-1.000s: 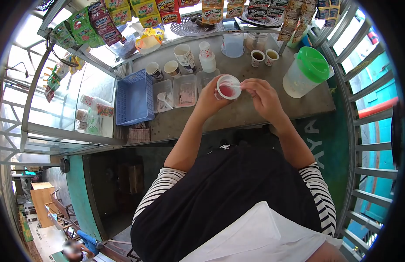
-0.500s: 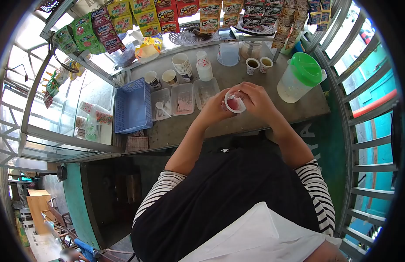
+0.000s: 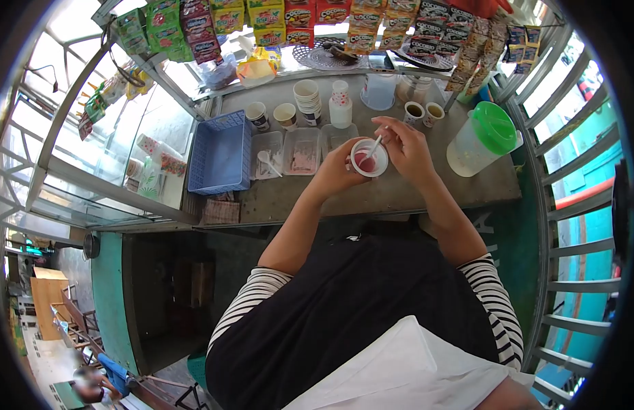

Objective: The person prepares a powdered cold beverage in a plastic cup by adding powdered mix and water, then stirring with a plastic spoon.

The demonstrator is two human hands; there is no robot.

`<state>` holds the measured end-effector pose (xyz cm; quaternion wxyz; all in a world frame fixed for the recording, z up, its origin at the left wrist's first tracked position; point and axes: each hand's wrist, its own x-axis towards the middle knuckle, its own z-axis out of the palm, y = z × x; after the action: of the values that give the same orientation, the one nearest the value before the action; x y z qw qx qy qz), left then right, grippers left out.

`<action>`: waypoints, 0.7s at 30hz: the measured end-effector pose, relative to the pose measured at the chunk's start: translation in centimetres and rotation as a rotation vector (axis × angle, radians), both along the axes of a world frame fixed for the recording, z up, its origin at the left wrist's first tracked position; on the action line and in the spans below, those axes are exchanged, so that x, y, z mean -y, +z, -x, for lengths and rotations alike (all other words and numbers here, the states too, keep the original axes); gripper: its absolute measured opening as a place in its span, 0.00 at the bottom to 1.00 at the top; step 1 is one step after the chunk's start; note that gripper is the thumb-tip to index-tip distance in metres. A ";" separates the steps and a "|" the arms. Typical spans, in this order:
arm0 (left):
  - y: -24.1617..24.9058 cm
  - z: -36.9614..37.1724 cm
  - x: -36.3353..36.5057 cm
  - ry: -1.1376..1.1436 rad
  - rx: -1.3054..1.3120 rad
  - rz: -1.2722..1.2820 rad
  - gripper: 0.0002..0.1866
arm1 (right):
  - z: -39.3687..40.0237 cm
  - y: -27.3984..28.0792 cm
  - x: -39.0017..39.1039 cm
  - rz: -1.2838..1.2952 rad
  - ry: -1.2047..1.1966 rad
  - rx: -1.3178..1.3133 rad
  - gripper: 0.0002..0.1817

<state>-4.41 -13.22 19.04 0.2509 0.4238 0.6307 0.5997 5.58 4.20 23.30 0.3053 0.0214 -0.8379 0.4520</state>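
My left hand (image 3: pixel 339 169) is wrapped round a white cup (image 3: pixel 378 168) with red contents. Between the fingers of my right hand (image 3: pixel 407 145) is the handle of a white spoon (image 3: pixel 373 147), whose lower end is inside the cup. Just beyond my hands on the counter stand clear plastic trays, one holding pink powder (image 3: pixel 304 156) and another a second white spoon (image 3: pixel 268 162). Behind them are a stack of paper cups (image 3: pixel 308 102) and a white bottle (image 3: pixel 341 111). Two cups of dark drink (image 3: pixel 414 113) are beyond my right hand.
A blue basket (image 3: pixel 220 154) sits at the counter's left. On the right stands a pitcher with a green lid (image 3: pixel 493 130). Sachet strips (image 3: pixel 300 17) hang overhead. Metal bars (image 3: pixel 580 249) line the right side. At the lower left, a person (image 3: pixel 91 386) is in the background.
The view has shifted, so the counter items appear farther right. My right hand has opened away from the cup's rim, and the spoon's handle now shows in its fingers.
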 end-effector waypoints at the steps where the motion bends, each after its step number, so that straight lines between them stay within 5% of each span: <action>1: -0.1 0.1 0.3 0.024 -0.012 -0.003 0.42 | 0.1 -0.2 0.2 -0.014 -0.052 -0.009 0.15; 8: 0.0 0.7 3.1 0.117 0.065 0.002 0.42 | 1.6 -2.8 2.2 0.325 -0.026 -0.001 0.09; 21: -0.3 1.2 3.9 0.307 -0.039 -0.072 0.41 | 0.9 -2.7 2.9 0.538 -0.038 0.032 0.08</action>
<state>-5.64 -17.12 18.76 0.1288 0.3424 0.6710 0.6449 4.70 1.29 20.56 0.2952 -0.0834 -0.6925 0.6529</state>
